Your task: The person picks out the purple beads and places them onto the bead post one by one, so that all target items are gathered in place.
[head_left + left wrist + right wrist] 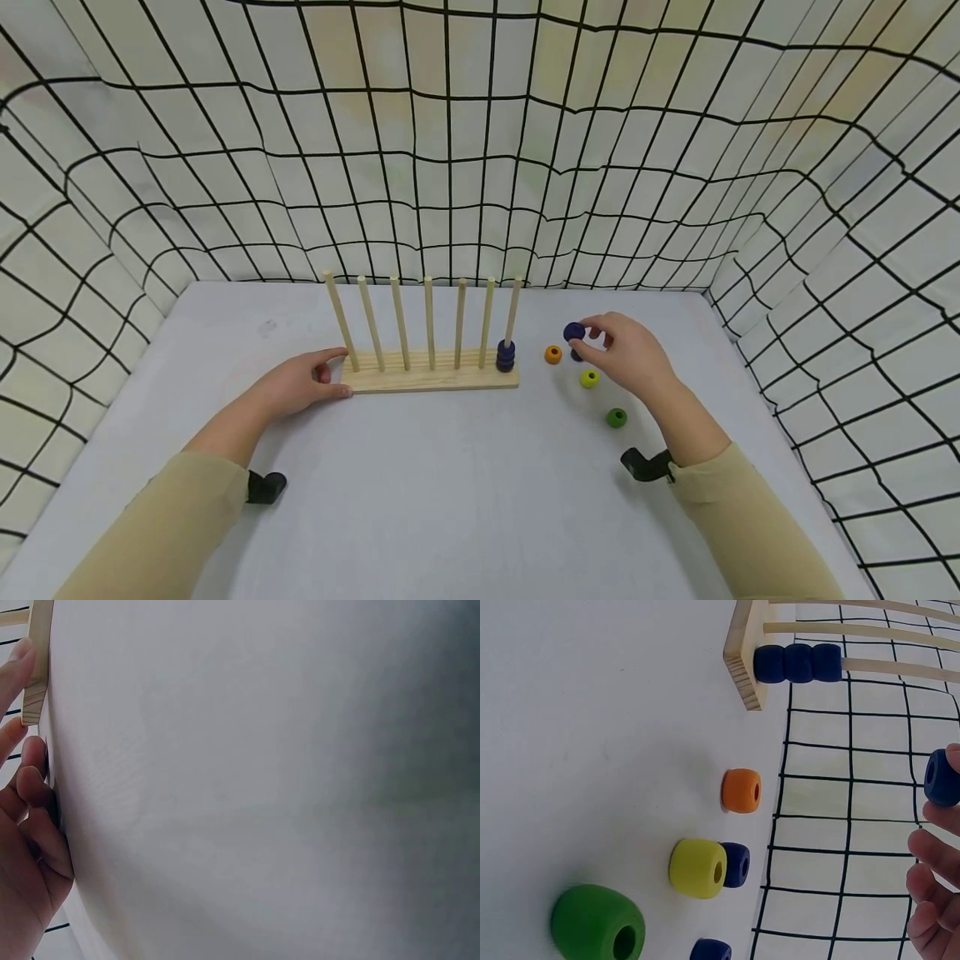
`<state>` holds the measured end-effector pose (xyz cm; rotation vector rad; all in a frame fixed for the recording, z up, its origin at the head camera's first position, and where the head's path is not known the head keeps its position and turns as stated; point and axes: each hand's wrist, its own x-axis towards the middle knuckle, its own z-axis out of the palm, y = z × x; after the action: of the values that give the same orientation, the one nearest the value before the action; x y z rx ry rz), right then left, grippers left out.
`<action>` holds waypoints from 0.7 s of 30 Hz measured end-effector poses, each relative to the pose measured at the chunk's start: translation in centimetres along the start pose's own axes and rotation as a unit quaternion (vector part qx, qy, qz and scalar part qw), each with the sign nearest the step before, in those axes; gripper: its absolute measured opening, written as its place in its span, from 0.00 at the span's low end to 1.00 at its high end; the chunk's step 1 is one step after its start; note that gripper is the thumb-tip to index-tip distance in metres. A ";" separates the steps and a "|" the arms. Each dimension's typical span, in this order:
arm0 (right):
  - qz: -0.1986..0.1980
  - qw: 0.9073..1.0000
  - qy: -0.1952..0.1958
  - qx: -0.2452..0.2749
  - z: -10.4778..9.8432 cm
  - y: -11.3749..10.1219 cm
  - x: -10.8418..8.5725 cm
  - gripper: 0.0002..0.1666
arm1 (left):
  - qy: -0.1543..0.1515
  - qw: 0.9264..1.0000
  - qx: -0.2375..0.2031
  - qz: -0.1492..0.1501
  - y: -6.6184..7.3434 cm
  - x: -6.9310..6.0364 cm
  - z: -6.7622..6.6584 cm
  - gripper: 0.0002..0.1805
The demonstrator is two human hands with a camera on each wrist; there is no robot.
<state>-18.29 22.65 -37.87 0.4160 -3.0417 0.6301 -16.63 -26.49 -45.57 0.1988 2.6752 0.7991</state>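
A wooden peg stand (431,383) with a row of upright dowels lies across the table. Three dark blue beads (506,357) are stacked on its rightmost dowel. At the stand's left end, my left hand (300,383) holds the base between thumb and fingers; the left wrist view catches part of this base end (37,667). Off the stand's right side, my right hand (630,350) pinches another dark blue bead (573,332) above the table. In the right wrist view that bead (942,778) sits between thumb and fingertip, its hole facing the stand.
Loose on the table near my right hand are an orange bead (552,355), a yellow bead (589,378) and a green bead (617,417). Two more blue beads (736,865) show in the right wrist view. A black grid net (450,158) surrounds the table's back and sides.
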 end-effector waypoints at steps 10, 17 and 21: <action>-0.001 1.000 0.002 0.006 -0.6 -0.9 0.4 0.30 | -0.003 1.000 -0.005 -0.001 0.0 0.2 0.1 0.47; -0.013 1.000 0.016 0.013 -0.9 -1.7 0.6 0.29 | -0.006 1.000 -0.006 -0.003 0.3 0.1 0.0 0.46; -0.016 1.000 0.021 0.014 -1.1 -2.1 0.7 0.29 | -0.004 1.000 -0.008 -0.004 0.4 -0.1 0.0 0.46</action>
<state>-18.52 21.06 -36.00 0.4448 -2.9837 0.6725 -16.57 -26.15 -45.28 0.1876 2.6601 0.8145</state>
